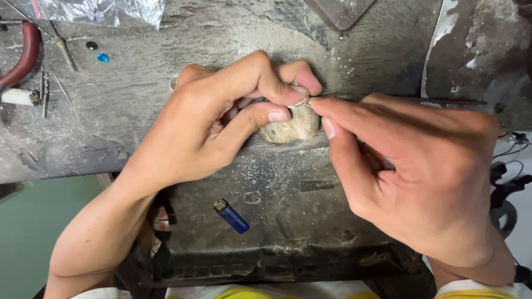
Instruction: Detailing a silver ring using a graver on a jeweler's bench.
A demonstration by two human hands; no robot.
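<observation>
My left hand (pixel 221 116) pinches a small silver ring (pixel 300 102) between thumb and fingers, pressing it against a worn wooden bench peg (pixel 291 127) that juts from the workbench edge. My right hand (pixel 410 166) grips a thin tool (pixel 443 101) whose dark handle runs off to the right; its tip meets the ring and is mostly hidden by my fingers.
A blue lighter (pixel 231 216) lies in the dusty tray below the bench. On the grey workbench (pixel 138 66) at the far left are a blue gemstone (pixel 103 57), a dark stone (pixel 91 45), thin gravers (pixel 44 91) and a red-handled tool (pixel 25 55). Cables hang at right.
</observation>
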